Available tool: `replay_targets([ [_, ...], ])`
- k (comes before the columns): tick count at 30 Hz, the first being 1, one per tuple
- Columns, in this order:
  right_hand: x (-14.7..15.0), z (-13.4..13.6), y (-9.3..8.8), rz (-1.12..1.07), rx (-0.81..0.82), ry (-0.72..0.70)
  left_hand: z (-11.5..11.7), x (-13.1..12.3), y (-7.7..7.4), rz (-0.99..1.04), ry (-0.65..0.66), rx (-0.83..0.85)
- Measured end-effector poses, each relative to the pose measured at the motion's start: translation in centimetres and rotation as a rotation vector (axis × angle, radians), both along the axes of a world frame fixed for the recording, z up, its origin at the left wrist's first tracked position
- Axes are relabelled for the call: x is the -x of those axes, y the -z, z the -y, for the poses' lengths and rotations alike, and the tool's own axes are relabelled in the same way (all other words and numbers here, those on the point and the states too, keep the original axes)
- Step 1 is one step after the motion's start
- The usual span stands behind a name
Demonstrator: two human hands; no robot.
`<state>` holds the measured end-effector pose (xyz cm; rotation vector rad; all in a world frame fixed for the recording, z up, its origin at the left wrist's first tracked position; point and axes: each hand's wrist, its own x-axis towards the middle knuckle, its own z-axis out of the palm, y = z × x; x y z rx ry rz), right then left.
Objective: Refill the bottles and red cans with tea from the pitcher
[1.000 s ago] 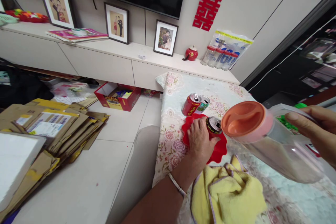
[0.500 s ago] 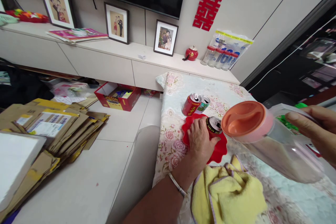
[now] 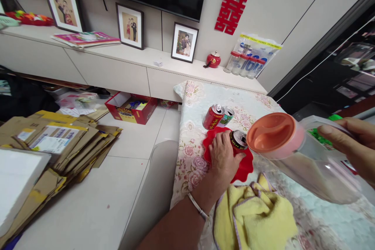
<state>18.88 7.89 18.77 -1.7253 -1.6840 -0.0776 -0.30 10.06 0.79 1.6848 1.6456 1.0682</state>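
Note:
My left hand point(image 3: 224, 156) is closed around a dark-topped drink can point(image 3: 239, 139), which stands over a red scalloped plate point(image 3: 245, 168). Tilted toward that can is a clear plastic pitcher point(image 3: 319, 175) with an orange lid point(image 3: 272, 134). The lid's edge is right beside the can's top; whether they touch I cannot tell. My right hand point(image 3: 351, 144) grips the pitcher's handle at the right edge of the view. Behind the plate stand a red can point(image 3: 213, 116) and a green can point(image 3: 227, 116), both opened. A crumpled yellow towel point(image 3: 258, 218) lies in front of the plate.
A floral cloth point(image 3: 193, 164) covers the table. Beyond it runs a low cabinet point(image 3: 117, 66) with framed photos point(image 3: 184, 43), a red jar point(image 3: 213, 59) and lidded glass jars point(image 3: 244, 64). On the floor lie flattened cardboard boxes point(image 3: 67, 140) and an open red box point(image 3: 131, 109).

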Motion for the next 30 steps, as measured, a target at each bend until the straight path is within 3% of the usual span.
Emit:
replay_targets([
  [9,-0.9,-0.2,0.2,-0.009,-0.006,-0.047,0.0,0.0,-0.1,0.0,0.009,0.007],
  [30,-0.6,-0.1,0.2,-0.023,0.03,0.016,0.0,0.0,-0.1,-0.007,0.001,0.01],
])
